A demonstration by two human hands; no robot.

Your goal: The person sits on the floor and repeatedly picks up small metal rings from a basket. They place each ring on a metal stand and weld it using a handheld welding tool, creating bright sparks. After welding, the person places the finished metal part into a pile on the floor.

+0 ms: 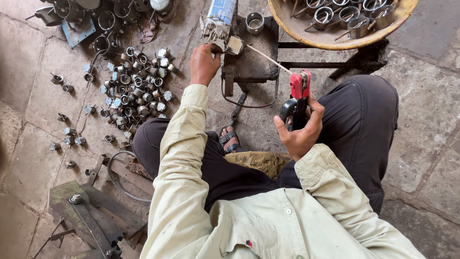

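Note:
My left hand [203, 63] reaches forward and pinches a small square metal piece [235, 44] on a dark steel work block [251, 64]. In my right hand [302, 129] is a red and black electrode holder [298, 96]. Its thin welding rod [268, 58] slants up and left, and the rod's tip touches the metal piece. I sit low with dark trousers and a pale long-sleeved shirt. A sandalled foot [230, 139] shows between my knees.
A heap of small metal rings and fittings [136, 86] lies on the stone floor at left. A round yellow basin [335, 41] with several ringed pieces stands at the top right. A packet of rods [218, 17], a steel ring [254, 22] and metal scrap [91, 211] lie around.

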